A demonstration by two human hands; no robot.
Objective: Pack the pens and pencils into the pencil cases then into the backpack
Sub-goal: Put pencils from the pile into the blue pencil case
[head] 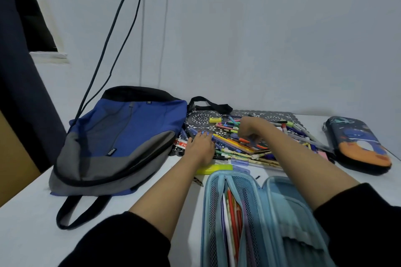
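Head view, only camera. Both hands are out over the loose pile of pens and pencils (236, 150), which lies on a dark lace-pattern mat (201, 118) at the far side of the table (30, 234).

The left hand (200, 147) rests on the pile's left edge, fingers stretched fairly flat over some blue pens and gripping nothing visible. It looks to be raking or steadying the pile. The right hand (249, 131) is at the middle of the pile with fingers curled down into it. It is blurred, so I cannot tell whether it has closed on a pen.

The light-blue pencil case (282, 201) lies unzipped and spread flat just in front of the person, near the pile, probably so each transfer is short. Several pens (233, 212) sit in its mesh-sided compartment, so filling is partway, with most of the stock on the mat.

The dark space-print pencil case (358, 143) lies zipped at the right, just beside the pile. The backpack (121, 136), blue and grey, lies flat at the left, touching the mat's edge. I cannot tell whether its zip is open. It seems parked for the last step.

A yellow eraser (214, 119) lies on the mat behind the pile. Dark cables (121, 28) hang down the wall to the backpack.
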